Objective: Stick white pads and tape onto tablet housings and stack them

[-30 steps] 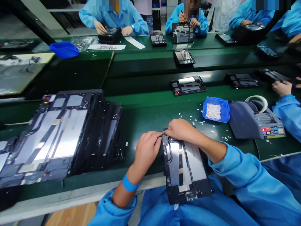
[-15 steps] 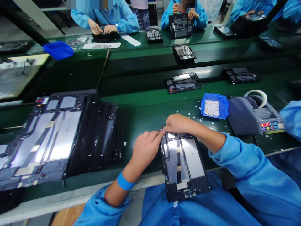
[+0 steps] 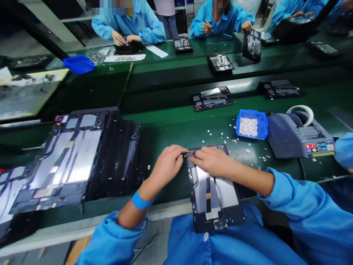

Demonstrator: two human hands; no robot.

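Note:
An opened tablet housing (image 3: pixel 228 191) with silver inner plates lies in front of me, its near end over the table edge against my blue smock. My left hand (image 3: pixel 169 163) is at its upper left corner, index finger stretched to the corner and thumb apart from it, with nothing visible between them. Across the top of the housing lies my right hand (image 3: pixel 213 160), its fingers drawn together at the same corner. Whatever those fingertips hold is too small or hidden to make out. A blue band circles my left wrist.
Stacked tablet housings (image 3: pixel 110 158) stand at left. A blue bin (image 3: pixel 252 124) of small white pieces sits beside a tape dispenser (image 3: pixel 299 134), with white scraps scattered nearby. More housings (image 3: pixel 213 98) lie further back. Across the line, a co-worker's hand (image 3: pixel 246 26) holds another housing.
My right hand has moved down onto the housing's face, uncovering its top edge. My left hand has drawn slightly left, its index finger straighter. A co-worker opposite has moved a housing to the right.

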